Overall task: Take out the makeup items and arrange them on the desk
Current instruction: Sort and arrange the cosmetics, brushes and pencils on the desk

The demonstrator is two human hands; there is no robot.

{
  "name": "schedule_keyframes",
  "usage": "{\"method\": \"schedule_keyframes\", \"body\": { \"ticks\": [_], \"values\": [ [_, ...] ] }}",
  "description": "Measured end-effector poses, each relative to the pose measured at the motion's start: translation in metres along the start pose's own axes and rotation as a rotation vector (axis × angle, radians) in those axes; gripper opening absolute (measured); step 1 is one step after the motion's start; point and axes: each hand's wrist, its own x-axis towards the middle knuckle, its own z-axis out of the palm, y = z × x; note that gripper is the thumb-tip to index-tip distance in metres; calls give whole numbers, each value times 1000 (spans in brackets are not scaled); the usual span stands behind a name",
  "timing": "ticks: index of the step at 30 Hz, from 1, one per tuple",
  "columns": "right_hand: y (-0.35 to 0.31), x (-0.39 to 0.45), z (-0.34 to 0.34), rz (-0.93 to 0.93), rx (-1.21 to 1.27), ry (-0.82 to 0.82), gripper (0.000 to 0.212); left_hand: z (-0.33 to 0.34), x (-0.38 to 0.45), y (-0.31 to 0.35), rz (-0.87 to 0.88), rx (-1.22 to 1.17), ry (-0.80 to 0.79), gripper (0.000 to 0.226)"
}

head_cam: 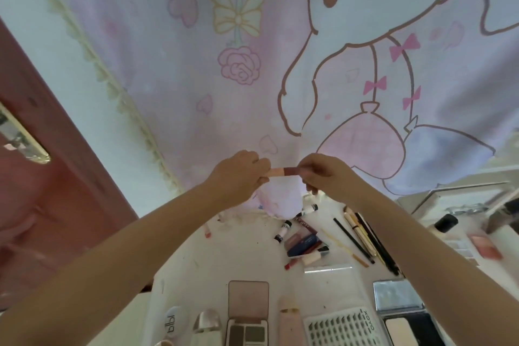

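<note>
Both my hands are raised above the white desk (196,267), holding one small lip tube (282,171) between them. My left hand (238,174) pinches its peach end and my right hand (323,174) pinches its dark red end. Just below my hands sits a pale pink makeup pouch (276,201). Laid out near the front edge are an open eyeshadow palette (247,314), a pink tube (290,320), a sheet of false lashes (341,327) and a silver compact (397,296). Loose lipsticks and small tubes (303,241) lie in a heap mid-desk, beside several pencils and brushes (362,236).
A pink cartoon curtain (280,50) hangs behind the desk. A red-brown door (42,177) with a metal handle stands at the left. At the right are a black-capped bottle (445,222) and a pink blush compact (486,246). A white round case (172,321) lies front left.
</note>
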Motion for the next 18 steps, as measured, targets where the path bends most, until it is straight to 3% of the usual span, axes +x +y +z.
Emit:
{"method": "schedule_keyframes", "body": {
  "ticks": [3, 6, 8, 13, 15, 18],
  "values": [
    [3, 2, 3, -184, -214, 101, 9, -4, -4, -3, 120, 208, 201, 22],
    [3, 2, 4, -426, -447, 217, 6, -7, 1, -2, 142, 306, 193, 25],
    [4, 6, 4, -491, -518, 254, 10, -8, 5, 0, 138, 303, 170, 20],
    [-4, 10, 5, -47, -180, 18, 9, -6, 0, -2, 118, 244, 283, 28],
    [1, 13, 6, 11, -133, 65, 27, -2, -3, -1, 136, 228, 290, 26],
    [3, 11, 7, -92, -145, 173, 19, 6, -6, -2, 132, 234, 291, 25]
  ]
}}
